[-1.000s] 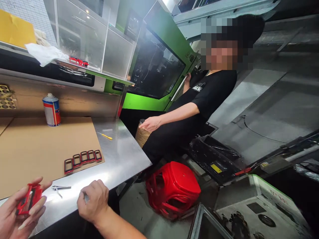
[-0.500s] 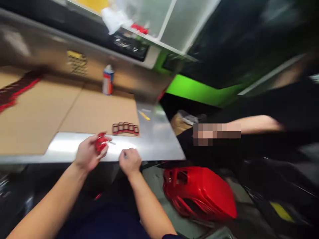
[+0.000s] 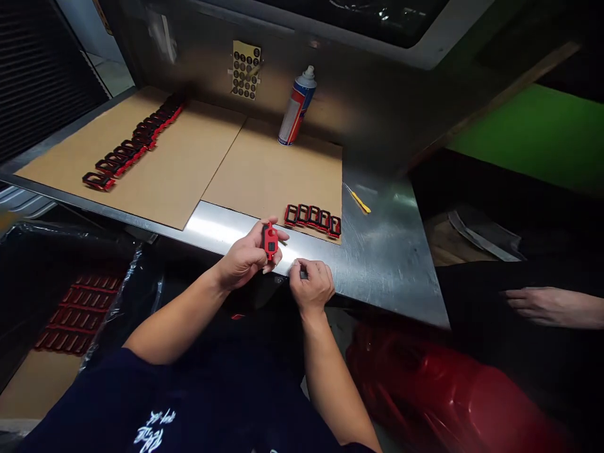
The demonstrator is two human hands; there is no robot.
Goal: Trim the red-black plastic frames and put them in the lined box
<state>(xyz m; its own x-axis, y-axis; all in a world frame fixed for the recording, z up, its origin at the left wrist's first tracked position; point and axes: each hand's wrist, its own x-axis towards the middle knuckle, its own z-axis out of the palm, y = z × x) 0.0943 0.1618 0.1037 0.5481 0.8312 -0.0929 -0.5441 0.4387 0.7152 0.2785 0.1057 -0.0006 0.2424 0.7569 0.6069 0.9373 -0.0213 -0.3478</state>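
Between the fingers and thumb of my left hand is a small red and black plastic part, held upright over the table's front edge. It has a round hole near its top and a dark square below. A thin dark sliver sticks out beside those fingers; its kind is unclear. My right hand is closed at the table edge, fingers curled against the thumb, just right of the part. Whatever it pinches, if anything, is hidden. Beyond it, several red and black frame-shaped parts stand in a row on the cardboard.
A longer row of similar parts lines the left cardboard. Behind stand a spray can and a sticker sheet on the metal wall. A yellow-handled tool lies right. More parts fill a lined box. Another person's hand is at right.
My view has swung left and down, bringing the long row and the box into sight. The red part now shows its flat face. Both hands stay near the table edge.
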